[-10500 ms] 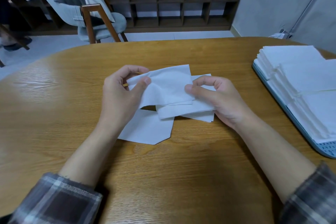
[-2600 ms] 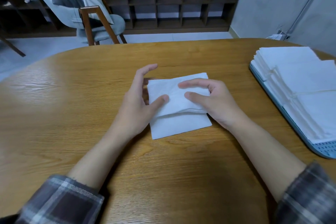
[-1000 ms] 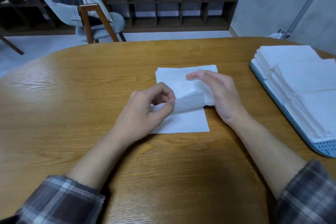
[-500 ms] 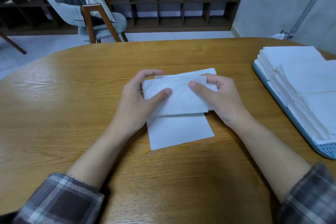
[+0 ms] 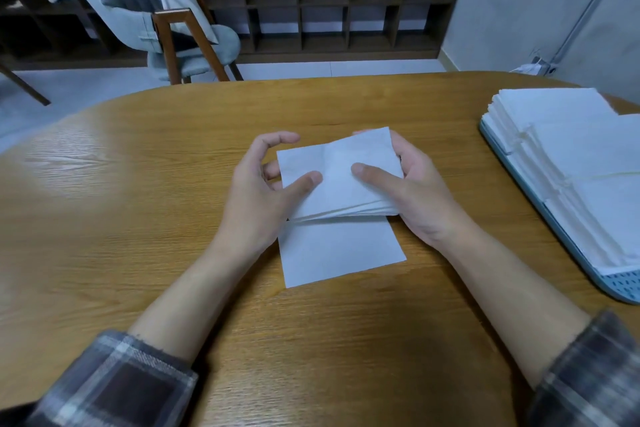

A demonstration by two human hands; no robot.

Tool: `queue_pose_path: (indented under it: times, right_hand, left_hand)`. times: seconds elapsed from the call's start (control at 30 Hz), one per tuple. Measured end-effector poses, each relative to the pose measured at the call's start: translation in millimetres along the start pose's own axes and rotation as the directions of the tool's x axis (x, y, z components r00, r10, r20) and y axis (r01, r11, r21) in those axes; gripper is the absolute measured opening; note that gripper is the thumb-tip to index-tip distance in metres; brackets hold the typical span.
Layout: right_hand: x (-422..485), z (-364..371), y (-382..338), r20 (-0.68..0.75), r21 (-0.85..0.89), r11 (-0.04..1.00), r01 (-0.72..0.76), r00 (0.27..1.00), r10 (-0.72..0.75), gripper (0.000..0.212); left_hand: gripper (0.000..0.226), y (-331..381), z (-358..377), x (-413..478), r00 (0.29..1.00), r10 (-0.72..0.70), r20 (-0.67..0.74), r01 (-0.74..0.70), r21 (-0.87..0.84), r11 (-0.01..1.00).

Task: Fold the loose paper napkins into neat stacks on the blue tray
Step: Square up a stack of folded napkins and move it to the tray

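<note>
White folded napkins (image 5: pixel 341 180) are sitting gripped between your left hand (image 5: pixel 258 198) and right hand (image 5: pixel 415 198), thumbs pressing on top and fingers probably curling beneath, just above one flat napkin (image 5: pixel 337 250) on the table (image 5: pixel 138 218), while the blue tray (image 5: pixel 620 288) is lying rightward, nearer your right hand.

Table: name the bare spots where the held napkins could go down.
Bare wood lies left of the left hand, along the far table edge, and between the right hand and the blue tray. Crowded: napkin stacks cover the tray; a loose napkin lies between the wrists.
</note>
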State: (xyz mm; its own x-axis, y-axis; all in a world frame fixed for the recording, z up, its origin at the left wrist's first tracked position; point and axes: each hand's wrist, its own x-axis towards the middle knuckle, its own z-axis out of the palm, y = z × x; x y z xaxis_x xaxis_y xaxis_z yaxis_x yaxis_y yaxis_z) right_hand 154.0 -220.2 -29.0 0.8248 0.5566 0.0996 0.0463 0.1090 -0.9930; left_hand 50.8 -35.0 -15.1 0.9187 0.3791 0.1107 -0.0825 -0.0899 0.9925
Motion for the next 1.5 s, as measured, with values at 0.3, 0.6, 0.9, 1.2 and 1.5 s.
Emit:
queue_pose_path:
  times: [0.3, 0.6, 0.9, 1.2, 1.5]
  right_hand:
    - [-2, 3, -3, -0.027, -0.069, 0.997, 0.024, 0.999, -0.026, 0.05]
    - [3, -5, 1, -0.023, -0.112, 0.992, 0.059, 0.998, -0.062, 0.062]
    - [7, -11, 4, -0.128, -0.392, 0.917, 0.074, 0.983, -0.134, 0.032]
    - [11, -13, 9, -0.219, -0.431, 0.897, 0.097, 0.953, -0.208, 0.036]
    - [6, -7, 0, -0.147, -0.234, 0.972, 0.034, 0.987, -0.07, 0.029]
  left_hand:
    - [0.047, -10, -2, 3, 0.997, 0.056, -0.052, -0.05, 0.124, 0.991]
    - [0.062, 1, -5, 1, 0.992, -0.046, 0.117, 0.049, -0.022, 0.999]
    - [0.069, -19, -10, 5, 0.959, 0.263, 0.106, -0.275, 0.571, 0.773]
    - [0.02, -25, -9, 5, 0.907, 0.049, 0.417, -0.311, 0.589, 0.745]
    - [0.006, -18, -11, 7, 0.955, 0.109, 0.274, -0.197, 0.317, 0.928]
